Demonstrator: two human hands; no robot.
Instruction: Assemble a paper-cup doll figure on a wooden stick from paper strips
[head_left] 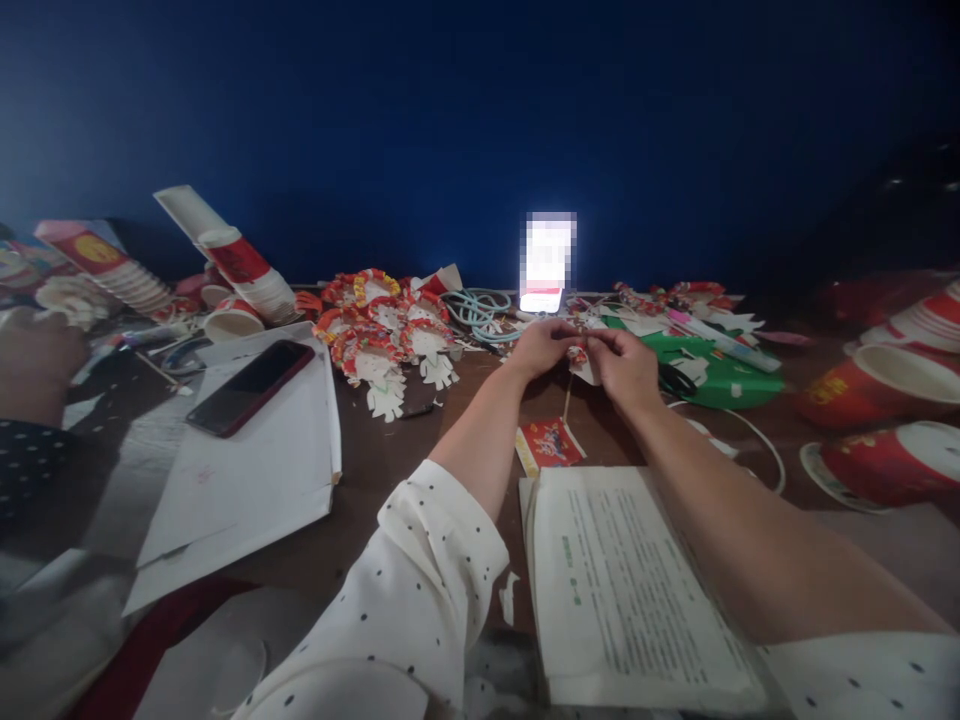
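My left hand (544, 350) and my right hand (624, 368) meet above the table, fingertips pinched together. Between them is a small red-and-white paper piece (577, 355), partly covered by the fingers. A thin stick (567, 400) shows just below it; I cannot make out whether the two are joined. Under the stick lies a printed red paper piece (551, 443) with a yellow edge. Right behind my hands stands a lit phone (547, 265), its screen mostly blurred out. Beside my right hand rests a green sheet (720, 372) with a pair of dark-handled scissors (677, 379).
An open book (622, 580) lies between my forearms. Left are red-and-white paper cutouts (382, 335), a dark phone (251, 388) on white papers (247, 480), and stacked paper cups (247, 265). Red cups (885, 385) stand right. Another person's hand (37, 365) is at far left.
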